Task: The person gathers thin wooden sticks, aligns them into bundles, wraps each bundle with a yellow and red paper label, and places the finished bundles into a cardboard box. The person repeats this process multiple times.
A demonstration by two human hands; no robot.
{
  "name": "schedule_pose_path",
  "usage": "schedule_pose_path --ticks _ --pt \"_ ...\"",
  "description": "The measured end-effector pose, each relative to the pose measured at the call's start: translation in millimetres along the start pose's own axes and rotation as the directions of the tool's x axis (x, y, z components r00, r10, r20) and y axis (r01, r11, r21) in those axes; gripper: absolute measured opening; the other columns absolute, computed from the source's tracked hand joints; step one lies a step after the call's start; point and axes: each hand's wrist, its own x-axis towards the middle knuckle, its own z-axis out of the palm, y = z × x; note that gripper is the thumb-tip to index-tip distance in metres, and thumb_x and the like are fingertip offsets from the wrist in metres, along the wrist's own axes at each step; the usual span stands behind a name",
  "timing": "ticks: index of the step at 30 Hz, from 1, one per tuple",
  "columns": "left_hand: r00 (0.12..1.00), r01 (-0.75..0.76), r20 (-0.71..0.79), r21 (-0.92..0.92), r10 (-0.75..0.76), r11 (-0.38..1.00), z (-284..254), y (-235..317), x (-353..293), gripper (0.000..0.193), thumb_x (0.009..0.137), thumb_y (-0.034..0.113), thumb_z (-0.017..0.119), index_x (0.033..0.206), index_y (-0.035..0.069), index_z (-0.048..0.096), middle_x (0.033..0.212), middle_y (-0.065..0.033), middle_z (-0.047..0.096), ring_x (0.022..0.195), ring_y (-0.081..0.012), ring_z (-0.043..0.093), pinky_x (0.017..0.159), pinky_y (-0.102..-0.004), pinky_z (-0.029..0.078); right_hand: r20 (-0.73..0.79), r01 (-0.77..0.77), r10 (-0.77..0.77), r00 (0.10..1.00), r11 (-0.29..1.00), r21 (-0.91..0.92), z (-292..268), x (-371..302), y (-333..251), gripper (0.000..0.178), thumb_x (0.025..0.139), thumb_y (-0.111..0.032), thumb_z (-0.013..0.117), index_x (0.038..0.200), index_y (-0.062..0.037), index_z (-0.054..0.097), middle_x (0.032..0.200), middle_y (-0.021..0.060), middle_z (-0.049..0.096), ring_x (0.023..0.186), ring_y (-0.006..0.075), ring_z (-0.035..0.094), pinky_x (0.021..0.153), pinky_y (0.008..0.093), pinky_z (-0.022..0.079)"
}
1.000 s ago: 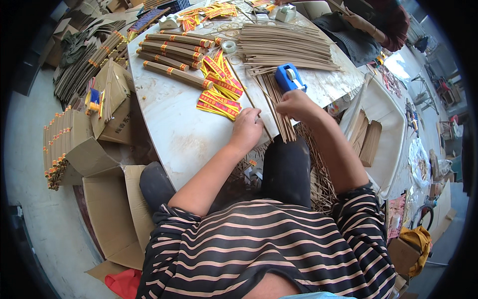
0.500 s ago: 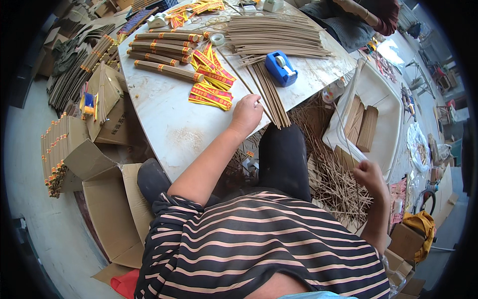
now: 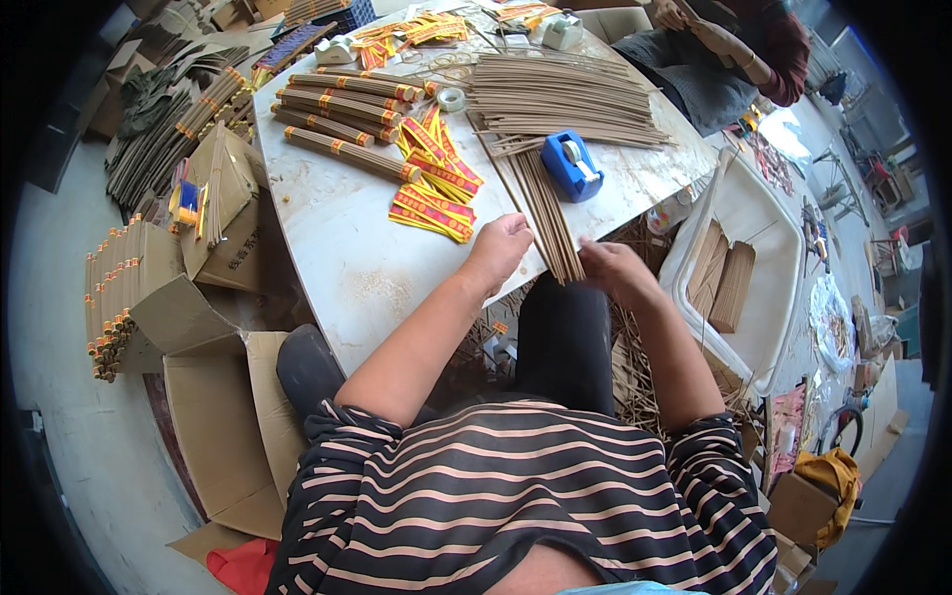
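Note:
A narrow row of thin brown incense sticks [image 3: 548, 216] lies on the table, its near ends jutting past the edge above my lap. Beside its left side is my left hand [image 3: 499, 250], fingers curled and closed; whatever they hold is too small to make out. My right hand [image 3: 620, 271] is at the right side of the near ends, its fingers bent together with their tips at the outer sticks. I cannot make out what is between them. A blue tape dispenser [image 3: 572, 167] stands just right of the row. Behind it spreads a wide pile of incense sticks [image 3: 565, 99].
Banded incense bundles [image 3: 342, 109] and red-yellow paper labels [image 3: 432, 210] lie on the white table [image 3: 327, 233], near a tape roll [image 3: 451, 99]. A white tub [image 3: 759, 213] with sticks stands right. An open carton [image 3: 213, 416] is at left. Another person [image 3: 709, 59] sits across.
My right hand has come from beside the tub, up and left, to the near ends of the stick row. My left hand stays beside the row. The other person's hands have come further into view.

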Motion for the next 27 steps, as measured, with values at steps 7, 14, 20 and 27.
schedule_pose_path --ticks 7,14,20,27 --pt "0.992 0.060 0.125 -0.235 -0.031 0.970 0 -10 11 0.026 0.083 0.006 0.052 0.106 -0.005 0.052 0.089 -0.0022 0.052 0.081 -0.0079 0.051 0.076 -0.0205 0.044 0.168 -0.267 0.239 0.956 0.948 0.175 38 11 4 0.041 0.077 -0.036 0.070 0.092 0.0003 0.057 0.077 0.0113 0.061 0.068 0.0199 0.062 0.061 0.0314 0.054" --pt "0.993 0.118 0.022 -0.398 -0.119 0.910 15 15 -2 0.015 0.083 0.003 0.052 0.097 -0.002 0.051 0.080 -0.0020 0.052 0.069 -0.0110 0.050 0.064 -0.0223 0.044 0.242 -0.325 0.271 0.932 0.920 0.220 44 7 0 0.024 0.084 -0.031 0.063 0.079 -0.0090 0.055 0.060 -0.0021 0.053 0.050 0.0077 0.049 0.045 0.0204 0.038" --pt "0.982 0.184 0.109 -0.376 -0.153 0.908 4 15 10 0.017 0.088 0.014 0.050 0.095 -0.002 0.051 0.084 -0.0145 0.058 0.077 -0.0221 0.059 0.065 -0.0334 0.050 0.449 -0.337 0.134 0.883 0.848 0.409 64 -11 -19 0.023 0.092 -0.029 0.050 0.078 -0.0106 0.050 0.057 -0.0048 0.045 0.047 0.0063 0.040 0.042 0.0187 0.031" --pt "0.949 0.316 0.270 -0.785 -0.164 0.534 -8 31 49 0.020 0.091 0.015 0.045 0.095 -0.005 0.043 0.077 -0.0178 0.055 0.066 -0.0278 0.058 0.066 -0.0425 0.054 0.554 -0.384 0.063 0.830 0.786 0.485 89 -44 -41 0.023 0.093 -0.030 0.046 0.081 -0.0103 0.047 0.060 -0.0030 0.046 0.046 0.0073 0.039 0.039 0.0187 0.031"
